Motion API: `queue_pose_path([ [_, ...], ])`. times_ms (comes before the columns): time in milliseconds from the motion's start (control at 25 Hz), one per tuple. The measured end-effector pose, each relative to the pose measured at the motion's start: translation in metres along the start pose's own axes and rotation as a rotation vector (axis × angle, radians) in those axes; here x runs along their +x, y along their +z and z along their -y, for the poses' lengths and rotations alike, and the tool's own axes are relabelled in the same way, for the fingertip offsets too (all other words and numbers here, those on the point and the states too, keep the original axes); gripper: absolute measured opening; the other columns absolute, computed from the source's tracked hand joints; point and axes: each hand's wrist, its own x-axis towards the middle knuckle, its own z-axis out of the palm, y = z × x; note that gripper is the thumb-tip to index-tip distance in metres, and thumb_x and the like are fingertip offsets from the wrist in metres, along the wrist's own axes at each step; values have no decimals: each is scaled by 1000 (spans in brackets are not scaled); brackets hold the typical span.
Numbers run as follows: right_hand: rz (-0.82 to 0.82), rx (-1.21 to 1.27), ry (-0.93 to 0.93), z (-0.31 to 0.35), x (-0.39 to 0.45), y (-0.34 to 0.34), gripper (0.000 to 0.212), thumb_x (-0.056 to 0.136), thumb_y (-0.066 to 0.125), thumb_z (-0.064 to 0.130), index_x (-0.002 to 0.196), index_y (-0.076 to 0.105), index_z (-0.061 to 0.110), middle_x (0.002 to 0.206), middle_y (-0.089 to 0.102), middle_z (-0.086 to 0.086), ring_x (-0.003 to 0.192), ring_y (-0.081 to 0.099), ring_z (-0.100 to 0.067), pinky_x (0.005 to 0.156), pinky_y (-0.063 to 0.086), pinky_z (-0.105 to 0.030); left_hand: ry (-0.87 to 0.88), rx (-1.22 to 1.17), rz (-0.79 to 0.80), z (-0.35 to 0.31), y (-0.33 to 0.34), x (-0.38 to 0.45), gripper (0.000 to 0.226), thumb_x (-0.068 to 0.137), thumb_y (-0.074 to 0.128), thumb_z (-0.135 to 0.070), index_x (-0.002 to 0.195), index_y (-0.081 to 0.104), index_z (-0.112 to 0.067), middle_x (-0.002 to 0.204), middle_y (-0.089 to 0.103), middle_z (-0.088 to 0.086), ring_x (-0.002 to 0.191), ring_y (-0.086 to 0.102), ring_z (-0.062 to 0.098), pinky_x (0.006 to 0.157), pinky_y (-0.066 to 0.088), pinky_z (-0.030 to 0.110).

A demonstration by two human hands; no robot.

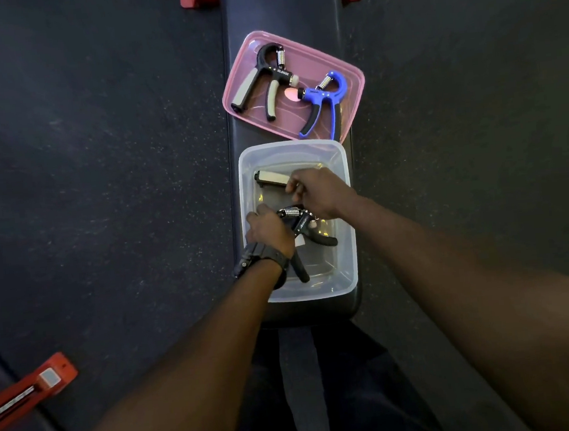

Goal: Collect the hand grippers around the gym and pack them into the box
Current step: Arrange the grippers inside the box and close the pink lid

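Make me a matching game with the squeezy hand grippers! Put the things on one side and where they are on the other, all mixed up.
Things:
1. blue hand gripper
2. black and grey hand gripper
3. black hand gripper
4. pink lid

Places:
A. inside the clear box, under both hands
B. on the bench, beyond the clear box
C. on the lid, right side
D. on the lid, left side

Pairs: 1-C, 2-D, 3-A, 4-B
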Motion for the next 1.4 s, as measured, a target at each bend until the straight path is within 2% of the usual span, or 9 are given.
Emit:
queue_pose_path([
  [160,-193,-275,-75,10,14,2,39,85,56,-4,120,60,11,118,65,-19,109,62,-37,87,52,-42,42,51,5,8,2,-14,39,90,59,-12,125,41,-12,118,51,19,93,57,37,70,39,38],
  [360,-103,-547,-122,7,31,8,41,91,63,14,130,50,5,121,60,-22,110,62,-42,84,50,-45,44,66,18,29,13,-32,51,88,53,-13,134,37,-28,102,55,18,100,60,45,74,42,40],
  [480,-71,-590,-139,5,39,12,48,92,64,25,134,47,9,123,61,-20,112,61,-40,83,49,-44,15,192,52,32,8,-30,46,88,58,-16,132,45,-19,112,59,17,106,61,42,82,50,44],
  [560,-80,-653,-168,5,45,14,48,91,64,18,135,46,9,121,60,-19,110,62,-41,78,48,-44,46,390,115,29,2,-23,45,87,62,-15,131,50,-10,119,55,15,111,60,39,84,52,44],
  [720,-166,-775,-286,4,43,15,47,91,57,4,136,45,7,117,61,-21,103,64,-44,69,45,-45,153,649,196,20,-4,-21,33,87,64,-9,119,60,-4,116,66,15,105,67,34,68,46,36],
  [880,-196,-827,-324,6,44,11,46,91,58,4,136,48,7,116,62,-21,102,65,-43,74,51,-48,266,725,251,22,2,-28,30,92,56,-6,122,56,1,120,65,18,110,65,36,78,51,40],
  [1200,-121,-687,-260,-8,47,8,44,91,62,12,133,52,7,121,62,-19,110,62,-41,84,51,-46,321,769,253,25,6,-24,39,96,49,-6,134,47,-1,129,50,20,116,59,41,86,51,44],
  [1320,-87,-457,-260,-4,36,-11,39,91,65,27,127,61,13,126,65,-13,118,59,-33,93,48,-40,379,619,160,17,-5,-22,32,92,55,-15,123,58,-10,110,62,14,96,65,35,68,48,37],
  [1400,-131,-219,-295,5,22,-33,32,90,66,31,117,70,13,116,72,-7,109,65,-24,91,48,-33,359,374,-9,5,-27,-17,27,91,53,-28,113,66,-17,96,65,10,83,64,34,65,47,34],
])
